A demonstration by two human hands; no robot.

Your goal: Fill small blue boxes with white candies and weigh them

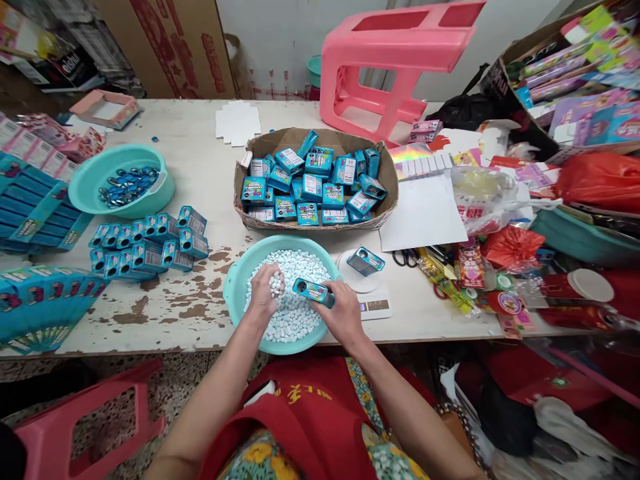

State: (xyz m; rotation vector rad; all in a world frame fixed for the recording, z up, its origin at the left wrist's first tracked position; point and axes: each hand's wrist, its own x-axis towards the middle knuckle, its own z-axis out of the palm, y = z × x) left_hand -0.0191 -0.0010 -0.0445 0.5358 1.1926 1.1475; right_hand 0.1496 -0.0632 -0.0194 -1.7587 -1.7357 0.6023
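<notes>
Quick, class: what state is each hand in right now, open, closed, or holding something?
Left hand: curled, holding some small white candies.
Right hand: closed on a blue box.

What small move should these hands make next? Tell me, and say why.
Probably bring the left hand to the small oblong blue cardboard box and drop in small white pellets: that hand holds several above the round turquoise plastic bowl, and the right hand holds the box nearby, its apparent dark opening facing up.
</notes>
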